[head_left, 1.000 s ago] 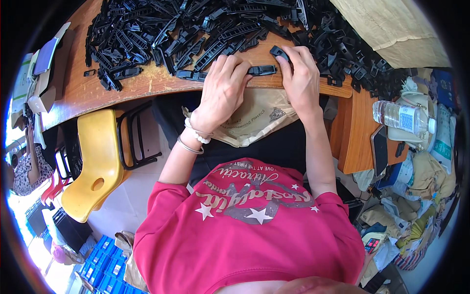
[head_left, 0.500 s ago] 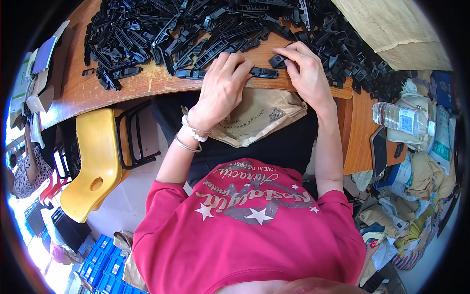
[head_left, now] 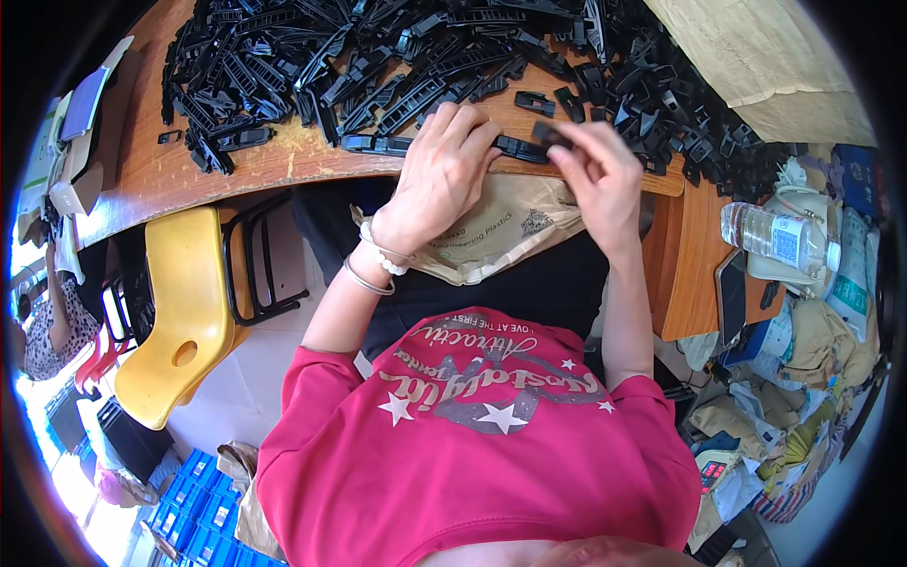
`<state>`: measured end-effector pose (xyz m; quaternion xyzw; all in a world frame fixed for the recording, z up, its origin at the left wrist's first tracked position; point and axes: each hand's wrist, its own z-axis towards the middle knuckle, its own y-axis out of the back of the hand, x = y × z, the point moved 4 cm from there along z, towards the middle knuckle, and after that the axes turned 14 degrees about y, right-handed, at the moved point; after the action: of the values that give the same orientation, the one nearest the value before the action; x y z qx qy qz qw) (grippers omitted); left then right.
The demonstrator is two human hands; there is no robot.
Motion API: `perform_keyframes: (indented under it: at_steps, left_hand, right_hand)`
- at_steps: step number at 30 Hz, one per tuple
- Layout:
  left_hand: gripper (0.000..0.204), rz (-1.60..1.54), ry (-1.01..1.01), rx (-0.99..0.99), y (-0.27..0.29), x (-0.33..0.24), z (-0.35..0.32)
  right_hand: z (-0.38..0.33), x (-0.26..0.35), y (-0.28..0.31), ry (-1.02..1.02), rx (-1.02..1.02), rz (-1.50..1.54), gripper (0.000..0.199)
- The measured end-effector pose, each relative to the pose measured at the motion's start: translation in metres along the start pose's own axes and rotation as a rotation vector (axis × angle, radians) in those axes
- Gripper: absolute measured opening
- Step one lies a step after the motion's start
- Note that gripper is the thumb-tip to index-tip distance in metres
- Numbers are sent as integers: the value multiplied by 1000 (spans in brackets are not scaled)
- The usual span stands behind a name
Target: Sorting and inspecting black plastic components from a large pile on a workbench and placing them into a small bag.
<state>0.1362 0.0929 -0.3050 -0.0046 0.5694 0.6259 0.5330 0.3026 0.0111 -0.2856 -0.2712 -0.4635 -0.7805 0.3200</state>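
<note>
A long, narrow black plastic strip [head_left: 376, 145] lies along the table's near edge. My left hand [head_left: 442, 175] is closed over its middle, hiding that stretch. At the strip's right end my right hand [head_left: 603, 170] pinches a small black plastic clip-like part [head_left: 545, 133], blurred by motion. Whether the part touches the strip I cannot tell. Just beyond it a similar small black piece [head_left: 536, 103] lies loose on the wood.
A heap of long black plastic parts [head_left: 416, 66] covers the far table [head_left: 274, 170], with smaller black pieces [head_left: 666, 123] at right. A brown paper bag [head_left: 472, 241] hangs below the edge. A water bottle [head_left: 779, 234] and phone [head_left: 730, 295] sit right; a yellow chair [head_left: 184, 312] stands left.
My right hand has come nearer, bringing the small black part down to the strip's right end. My left hand and the strip have shifted slightly right.
</note>
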Motion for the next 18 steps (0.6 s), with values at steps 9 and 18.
perform_keyframes:
  at_steps: [9,18]
  left_hand:
    - [23,-6,-34,43,1,1,2]
    - [27,-39,-86,39,-2,-3,6]
  right_hand:
    - [-13,-4,0,13,86,26,26]
    - [-18,-4,-3,35,7,35,26]
